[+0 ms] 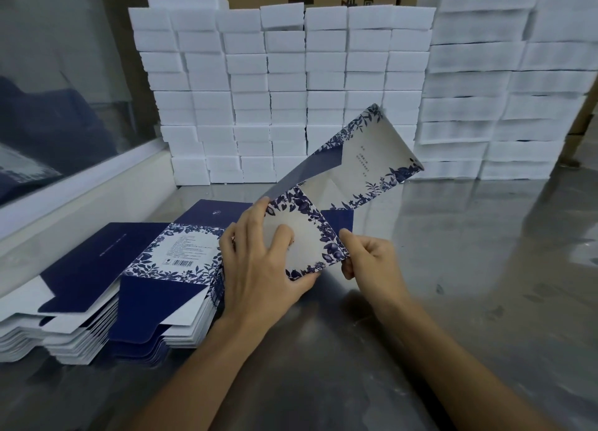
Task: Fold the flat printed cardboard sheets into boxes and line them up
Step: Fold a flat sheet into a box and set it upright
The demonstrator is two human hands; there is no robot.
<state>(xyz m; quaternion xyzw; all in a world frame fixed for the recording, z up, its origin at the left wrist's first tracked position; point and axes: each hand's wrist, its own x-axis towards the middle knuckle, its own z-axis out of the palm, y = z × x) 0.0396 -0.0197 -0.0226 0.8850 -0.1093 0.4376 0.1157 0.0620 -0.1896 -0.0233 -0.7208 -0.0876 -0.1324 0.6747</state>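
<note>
Your left hand and right hand each close their grip on the near end of a blue-and-white floral printed cardboard sheet, partly opened and held above the grey metal tabletop, its far end tilting up and away. Left of that sheet lies the stack of flat navy and floral cardboard sheets on the tabletop. Beyond the sheet, stacked white foam blocks form a wall.

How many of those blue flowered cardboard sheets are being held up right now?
1. The single sheet is raised between the left hand and right hand. The rest lie in a stack on the table's left; its count can't be told.
</note>
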